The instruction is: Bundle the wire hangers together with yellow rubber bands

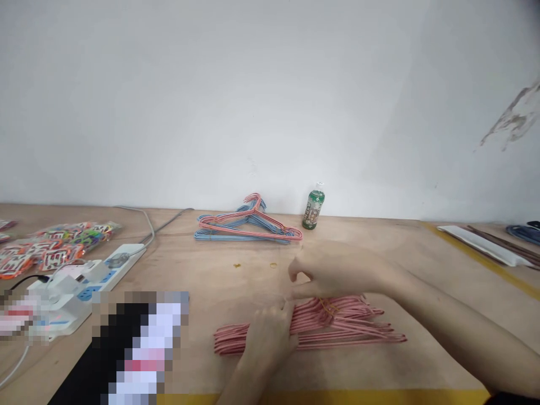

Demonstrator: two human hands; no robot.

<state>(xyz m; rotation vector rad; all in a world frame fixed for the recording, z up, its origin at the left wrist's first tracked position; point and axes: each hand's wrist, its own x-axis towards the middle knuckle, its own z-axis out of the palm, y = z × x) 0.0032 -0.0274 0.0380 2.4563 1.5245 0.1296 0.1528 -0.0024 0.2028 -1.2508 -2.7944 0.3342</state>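
Observation:
A bundle of pink-coated wire hangers lies flat on the plywood table, with a yellow rubber band looped around it. My left hand grips the bundle from above near its middle. My right hand hangs just above the bundle, its fingertips pinched close to my left hand's fingers. Whether those fingertips hold anything is hidden. A small loose rubber band lies on the table just beyond my hands.
Blue and pink hangers lie stacked by the wall beside a green-labelled bottle. On the left are a white power strip and bagged colourful items. A pixelated patch covers the lower left. Yellow tape runs along the table.

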